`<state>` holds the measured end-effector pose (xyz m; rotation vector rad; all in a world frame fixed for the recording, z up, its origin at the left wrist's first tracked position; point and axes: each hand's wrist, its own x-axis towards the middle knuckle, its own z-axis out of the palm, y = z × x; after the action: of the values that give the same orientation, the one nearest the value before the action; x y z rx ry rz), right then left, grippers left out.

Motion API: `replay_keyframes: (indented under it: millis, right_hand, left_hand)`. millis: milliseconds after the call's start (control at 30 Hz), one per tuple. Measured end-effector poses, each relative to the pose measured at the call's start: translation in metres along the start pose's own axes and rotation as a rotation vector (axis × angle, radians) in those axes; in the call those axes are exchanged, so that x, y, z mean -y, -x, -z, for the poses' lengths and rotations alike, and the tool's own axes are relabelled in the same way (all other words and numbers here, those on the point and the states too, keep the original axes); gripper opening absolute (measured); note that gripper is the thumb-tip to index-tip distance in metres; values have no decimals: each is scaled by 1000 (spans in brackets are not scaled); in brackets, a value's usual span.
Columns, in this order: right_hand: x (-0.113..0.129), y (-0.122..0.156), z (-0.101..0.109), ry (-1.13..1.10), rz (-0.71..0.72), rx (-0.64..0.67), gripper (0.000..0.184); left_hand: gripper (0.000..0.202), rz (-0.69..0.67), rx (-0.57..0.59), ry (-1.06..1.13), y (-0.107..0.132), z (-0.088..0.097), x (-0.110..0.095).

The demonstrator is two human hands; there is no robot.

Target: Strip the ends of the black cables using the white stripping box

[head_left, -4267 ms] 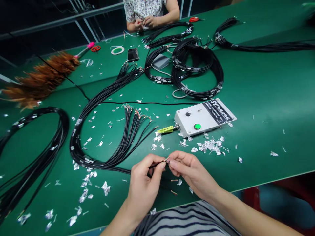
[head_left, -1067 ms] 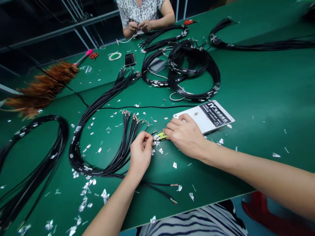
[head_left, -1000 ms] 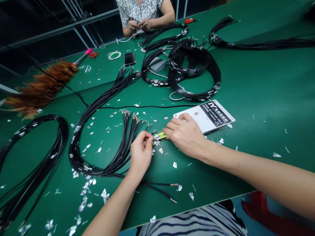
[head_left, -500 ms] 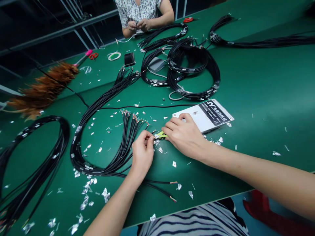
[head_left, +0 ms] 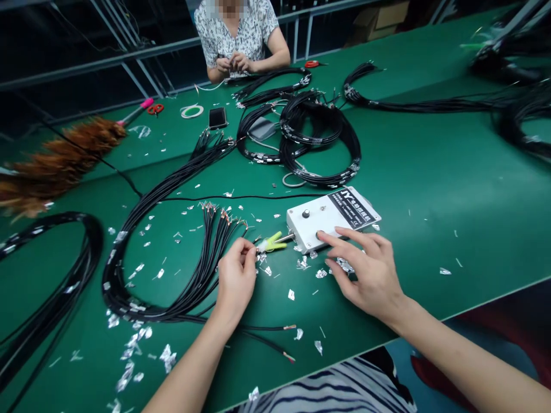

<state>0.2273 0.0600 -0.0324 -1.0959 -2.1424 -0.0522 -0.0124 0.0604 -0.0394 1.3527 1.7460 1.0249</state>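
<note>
One head view covers this moment, and the white control box (head_left: 331,221) on the green table (head_left: 430,189) serves as the landmark.

Just left of the box, a yellow-green clip (head_left: 271,244) sticks out from its side. The left hand (head_left: 236,278) sits left of that clip, thumb and forefinger pinched shut on a thin black cable end (head_left: 257,248) and holding its tip against the clip's mouth. Whether the tip is actually seated in the clip is too small to tell.

At the box's near edge, the right hand (head_left: 365,269) lies spread and holds nothing. Its forefinger rests on the box top where a button would be, while the other fingers hover above the foil scraps (head_left: 301,264) scattered in front of the box.

So the cable end lies right at the left fingertips, between them and the clip, and well apart from the right palm.

The risk, as I judge it, is that the tip slips out of the clip, because the pinch is light and the cable trails back under the wrist, where it could tug. Fingertips this near the clip could also get nipped.

Left of the box, a fanned cable bundle (head_left: 206,258) lies on the table. Far behind the box, another person (head_left: 239,34) handles cables, with a phone (head_left: 217,117) and coiled cables (head_left: 318,143) in between.
</note>
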Motion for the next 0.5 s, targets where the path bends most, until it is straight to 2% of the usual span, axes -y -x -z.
replay_keyframes:
  millis: [200, 333, 500]
  right_hand:
    - [-6, -4, -3, 34, 25, -41, 13]
    - [8, 1, -1, -92, 25, -47, 11]
    - [42, 16, -4, -375, 77, 186, 13]
  left_hand:
    - [14, 0, -52, 22, 2, 8, 5]
    - [15, -7, -63, 55, 3, 11, 12]
    - [16, -14, -78, 102, 4, 13, 11]
